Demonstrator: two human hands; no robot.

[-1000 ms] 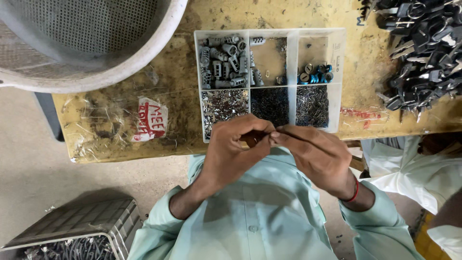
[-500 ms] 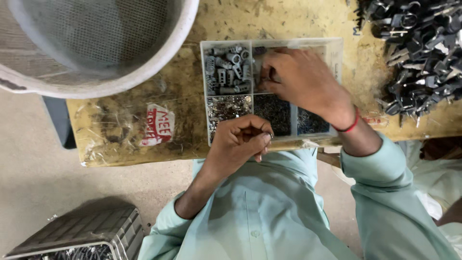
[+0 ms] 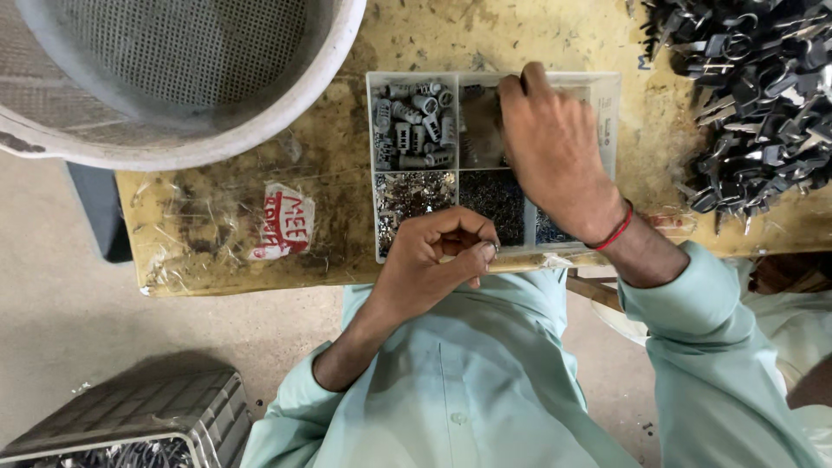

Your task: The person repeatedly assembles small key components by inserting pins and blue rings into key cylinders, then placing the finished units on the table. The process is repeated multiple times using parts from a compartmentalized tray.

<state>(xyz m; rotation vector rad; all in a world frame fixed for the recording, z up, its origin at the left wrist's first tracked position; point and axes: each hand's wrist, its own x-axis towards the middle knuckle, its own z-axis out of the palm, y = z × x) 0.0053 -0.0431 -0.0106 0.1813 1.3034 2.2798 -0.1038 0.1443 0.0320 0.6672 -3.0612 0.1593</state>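
One parts box (image 3: 611, 104), 6 compartments, at bench (image 3: 217, 225) front edge. R hand (image 3: 555, 152) reaches into back-middle compartment, grip hidden. L hand (image 3: 438, 260) curled, pinching a small part. Red-white label (image 3: 282, 221) left of box.

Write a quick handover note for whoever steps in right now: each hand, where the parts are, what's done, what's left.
Left hand: closed on a small part at the near edge of the parts tray.
Right hand: reaching into the tray's far middle compartment, fingertips down; what they touch is hidden.
Grey cylinders fill the far left compartment. Pile of keys lies to the right.
Done: small part in the left hand. Left: right hand's pick.
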